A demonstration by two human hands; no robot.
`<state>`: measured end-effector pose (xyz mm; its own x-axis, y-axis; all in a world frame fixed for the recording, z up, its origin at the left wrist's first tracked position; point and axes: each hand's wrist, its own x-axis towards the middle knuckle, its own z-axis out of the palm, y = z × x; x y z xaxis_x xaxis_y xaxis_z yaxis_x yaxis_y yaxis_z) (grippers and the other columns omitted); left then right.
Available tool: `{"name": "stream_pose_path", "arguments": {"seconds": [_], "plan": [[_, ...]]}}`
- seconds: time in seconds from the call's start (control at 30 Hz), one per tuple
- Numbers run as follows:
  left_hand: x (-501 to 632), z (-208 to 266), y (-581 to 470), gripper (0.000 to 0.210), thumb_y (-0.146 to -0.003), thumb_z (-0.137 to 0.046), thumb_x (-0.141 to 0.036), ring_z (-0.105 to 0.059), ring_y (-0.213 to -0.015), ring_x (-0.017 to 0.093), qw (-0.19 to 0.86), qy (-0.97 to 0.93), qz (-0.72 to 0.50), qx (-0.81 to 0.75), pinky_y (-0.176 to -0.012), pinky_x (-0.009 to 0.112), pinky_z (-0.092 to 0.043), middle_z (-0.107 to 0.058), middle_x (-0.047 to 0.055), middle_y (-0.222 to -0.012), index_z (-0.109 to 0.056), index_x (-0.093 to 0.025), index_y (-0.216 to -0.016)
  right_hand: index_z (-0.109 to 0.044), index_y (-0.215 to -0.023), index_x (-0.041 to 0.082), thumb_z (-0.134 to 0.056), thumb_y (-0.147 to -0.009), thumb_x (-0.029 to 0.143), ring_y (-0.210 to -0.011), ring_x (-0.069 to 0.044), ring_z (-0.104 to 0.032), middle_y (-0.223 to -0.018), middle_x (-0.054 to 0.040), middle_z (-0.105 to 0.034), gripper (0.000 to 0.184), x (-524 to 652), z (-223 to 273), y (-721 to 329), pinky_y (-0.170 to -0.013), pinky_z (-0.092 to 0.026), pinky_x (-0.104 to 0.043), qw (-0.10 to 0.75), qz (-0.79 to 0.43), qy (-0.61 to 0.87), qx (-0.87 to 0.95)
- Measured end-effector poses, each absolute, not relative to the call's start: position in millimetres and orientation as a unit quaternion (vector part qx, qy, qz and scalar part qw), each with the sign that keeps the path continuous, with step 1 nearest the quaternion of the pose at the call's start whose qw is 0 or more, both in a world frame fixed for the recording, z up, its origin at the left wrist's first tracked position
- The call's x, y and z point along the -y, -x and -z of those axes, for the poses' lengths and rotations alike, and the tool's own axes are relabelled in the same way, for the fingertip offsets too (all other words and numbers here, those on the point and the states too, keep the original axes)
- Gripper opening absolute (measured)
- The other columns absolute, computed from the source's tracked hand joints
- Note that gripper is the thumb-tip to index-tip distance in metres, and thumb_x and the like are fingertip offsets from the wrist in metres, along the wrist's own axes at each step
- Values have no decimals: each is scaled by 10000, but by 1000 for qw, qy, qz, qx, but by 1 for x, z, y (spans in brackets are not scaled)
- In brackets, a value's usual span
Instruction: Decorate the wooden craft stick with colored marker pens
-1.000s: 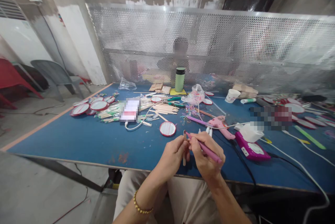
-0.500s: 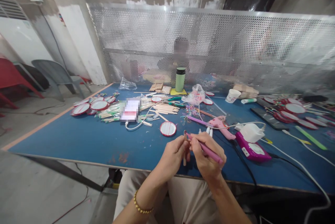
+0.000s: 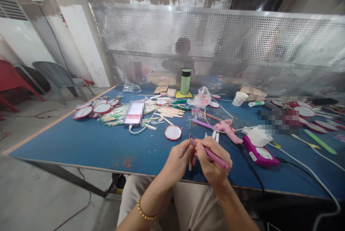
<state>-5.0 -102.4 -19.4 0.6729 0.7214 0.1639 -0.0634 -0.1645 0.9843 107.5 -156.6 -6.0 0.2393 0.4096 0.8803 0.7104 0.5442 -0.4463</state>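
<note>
My left hand (image 3: 176,158), with a gold bead bracelet at the wrist, pinches a flat wooden stick (image 3: 190,168) upright near the table's front edge. A pink pen (image 3: 215,157) is gripped in my right hand (image 3: 212,168), its tip at the upper end of the stick. The fingertips hide the middle of the stick. Just beyond my hands lies a round disc with a red rim (image 3: 173,132). To the right is a pink glue gun (image 3: 229,132) with a purple stick in front of it.
A bundle of wooden sticks (image 3: 171,111), a phone (image 3: 134,113) on a cable and red-rimmed discs (image 3: 102,108) lie further back. A green bottle (image 3: 185,82) stands by the perforated metal screen (image 3: 151,40). On the right are a purple power strip (image 3: 260,153) and a paper cup (image 3: 239,98).
The pen tip has shifted slightly left against the stick's upper end. Both hands keep their grips and stay almost in place.
</note>
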Motion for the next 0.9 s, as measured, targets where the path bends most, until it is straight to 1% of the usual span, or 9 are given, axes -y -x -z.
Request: {"name": "stream_pose_path", "arguments": {"seconds": [0.17,0.33,0.47,0.67,0.9], "plan": [[103,20,4,366,-970,-424,-491,-484,-521,106,605,-688,-323,-238,-557,225,-386,-536,-25,-605,-488,-193,-766,-670,-846,200,-579,-898,62,-555,-110,-619,-683,2,-669,173,156,6,-107,-473,-483,-215,640,116,465,601],[102,19,4,367,-970,-432,-483,-482,-515,106,600,-689,-329,-240,-556,227,-391,-531,-28,-598,-485,-195,-750,-667,-854,193,-583,-889,44,-577,-107,-623,-687,4,-663,175,155,7,-107,-531,-509,-217,641,122,452,609],[103,20,5,363,-973,-431,-479,-483,-515,107,604,-687,-326,-239,-556,229,-391,-536,-28,-603,-487,-195,-754,-668,-851,194,-581,-888,42,-579,-108,-627,-691,4,-669,179,155,7,-108,-522,-500,-213,641,124,456,605],[101,21,5,366,-975,-431,-476,-478,-525,104,605,-685,-329,-239,-557,224,-379,-537,-25,-605,-489,-195,-749,-679,-862,197,-584,-885,50,-576,-117,-625,-675,7,-664,177,154,7,-107,-541,-518,-229,644,127,445,609],[101,19,5,367,-975,-437,-474,-454,-524,103,600,-687,-329,-244,-557,226,-364,-534,-29,-594,-494,-196,-742,-667,-854,199,-577,-895,60,-560,-112,-625,-685,4,-672,171,156,10,-108,-499,-496,-223,639,138,469,593]]}}
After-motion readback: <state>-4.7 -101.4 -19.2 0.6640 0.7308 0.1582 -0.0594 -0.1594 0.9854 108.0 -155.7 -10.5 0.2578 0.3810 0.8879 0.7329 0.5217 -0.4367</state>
